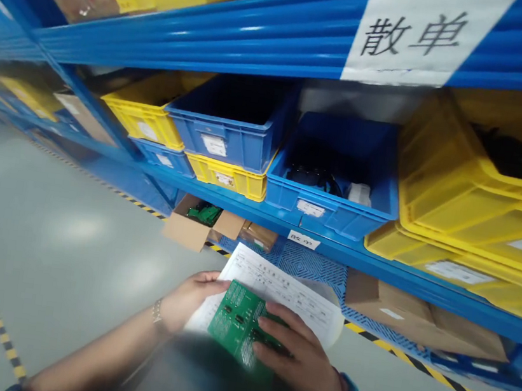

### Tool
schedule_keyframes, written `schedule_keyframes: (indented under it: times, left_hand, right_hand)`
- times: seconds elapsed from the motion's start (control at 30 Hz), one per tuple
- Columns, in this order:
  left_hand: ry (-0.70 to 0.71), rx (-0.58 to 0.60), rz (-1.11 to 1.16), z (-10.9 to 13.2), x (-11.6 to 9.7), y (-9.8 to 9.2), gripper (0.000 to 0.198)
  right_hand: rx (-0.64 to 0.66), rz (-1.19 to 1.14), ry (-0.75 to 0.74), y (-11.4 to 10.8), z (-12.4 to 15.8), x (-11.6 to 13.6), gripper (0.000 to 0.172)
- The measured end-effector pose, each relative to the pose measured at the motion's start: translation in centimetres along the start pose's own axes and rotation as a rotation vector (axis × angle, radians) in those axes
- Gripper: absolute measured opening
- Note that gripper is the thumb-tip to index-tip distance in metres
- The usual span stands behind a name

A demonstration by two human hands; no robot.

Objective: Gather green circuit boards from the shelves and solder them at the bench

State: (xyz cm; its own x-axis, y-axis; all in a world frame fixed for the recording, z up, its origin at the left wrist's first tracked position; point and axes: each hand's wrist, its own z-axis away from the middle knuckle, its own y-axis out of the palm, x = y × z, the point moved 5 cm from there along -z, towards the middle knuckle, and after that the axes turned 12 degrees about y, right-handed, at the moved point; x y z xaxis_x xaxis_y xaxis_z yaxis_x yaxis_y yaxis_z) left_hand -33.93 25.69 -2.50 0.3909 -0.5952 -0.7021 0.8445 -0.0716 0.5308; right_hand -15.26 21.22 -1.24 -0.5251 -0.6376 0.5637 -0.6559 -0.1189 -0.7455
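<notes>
A green circuit board [233,323] with small dark parts lies tilted over a printed paper sheet [273,280]. My left hand [192,299] grips the sheet at its left edge, thumb on top near the board's upper left corner; its other fingers are hidden beneath. My right hand [300,358] lies across the right part of the board, fingers wrapped over it and covering some of its parts. Whether the right thumb is under the board is hidden. Another pale, rounded sheet edge shows behind the paper on the right.
A blue rack beam [205,34] crosses above my hands. Blue bins [331,211] and yellow bins [490,206] fill the shelf. Below stand an open carton [186,230] with green boards and a closed carton [419,312]. Striped tape [394,354] marks the floor.
</notes>
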Motion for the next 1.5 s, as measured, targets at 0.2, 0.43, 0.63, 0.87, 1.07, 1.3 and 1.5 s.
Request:
schedule_keyframes:
  times: [0.2,0.43,0.63,0.87,1.07,1.3,1.5]
  left_hand:
    - [-0.009,-0.005,0.201,0.3,0.2,-2.0,0.037]
    - [-0.026,-0.007,0.027,-0.3,-1.1,-6.4,0.027]
    - [0.043,0.025,-0.021,-2.6,-3.2,-12.2,0.031]
    - [0.103,0.091,-0.209,-5.7,-9.1,-21.8,0.032]
    - [0.201,0.073,-0.859,-7.4,-12.9,-30.5,0.023]
    - [0.226,0.123,-1.195,-8.4,-12.7,-34.2,0.026]
    - [0.255,0.103,-1.276,-8.3,-12.8,-34.9,0.021]
  right_hand:
    - [0.031,-0.024,0.065,2.2,-1.8,-1.1,0.034]
    - [0.140,-0.050,0.037,5.8,-5.9,-1.4,0.035]
    - [0.195,-0.031,0.107,10.4,-11.1,-1.9,0.028]
    - [0.288,0.168,0.060,15.0,-20.5,-0.6,0.032]
    - [0.245,0.196,0.289,18.0,-25.0,-1.5,0.029]
    - [0.366,0.242,0.340,21.4,-27.0,-1.9,0.027]
    - [0.274,0.287,0.351,20.1,-29.6,-2.8,0.028]
